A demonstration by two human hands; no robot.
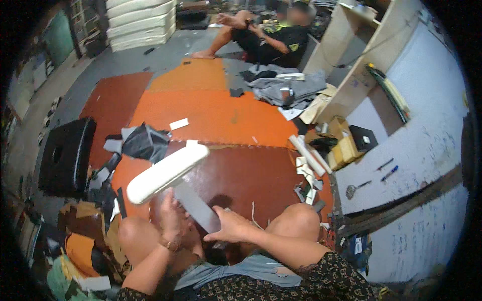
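Note:
A long white padded piece with rounded ends, like an armrest [165, 175], is raised in front of me at a slant. From its underside a flat grey bar [198, 205] runs down toward my lap. My right hand [232, 224] is closed round the bar's lower end, thumb on its face. Just below the pad, my left hand [174, 216] has its fingers stretched upward. Its fingertips are close to the pad's lower edge, and whether they touch it I cannot tell.
Orange and brown sheets [216, 118] cover the floor. A black padded cushion [68, 155] stands left, near fabric scraps [145, 143]. At right are cardboard boxes [344, 145] and a pale board [401, 165] with tools. Another person [281, 42] sits at the back.

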